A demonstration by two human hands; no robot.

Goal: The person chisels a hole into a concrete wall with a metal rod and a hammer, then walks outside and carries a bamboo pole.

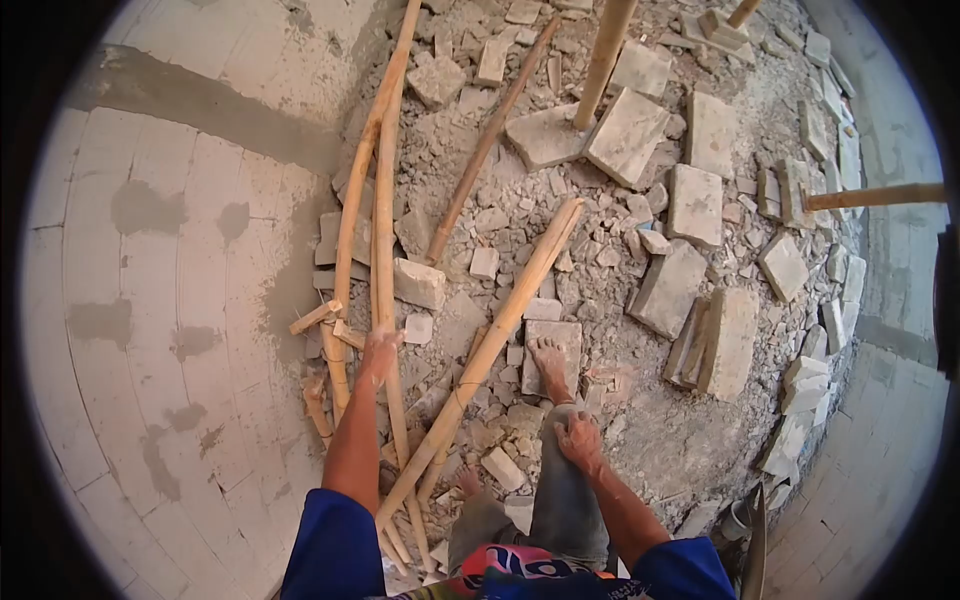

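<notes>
My left hand (380, 355) is closed around a long, pale bamboo pole (385, 240) that stands among others by the left wall. Just left of that hand, a second bamboo pole (350, 220) has short wooden pieces (314, 317) by its lower end. A thicker bamboo pole (500, 335) slants between my arms, its upper end split. My right hand (580, 440) rests over the knee of my grey trousers (560, 490), fingers bent over the cloth, with no tool visible in it. One bare foot (550, 368) stands on a flat block (568, 335).
Broken blocks (695, 205) and rubble (490, 225) cover the ground. A thin brown pole (495, 140) lies ahead. An upright post (605, 65) stands on a block. Block walls rise at the left (150, 300) and right (890, 440). A bucket (738, 520) sits at lower right.
</notes>
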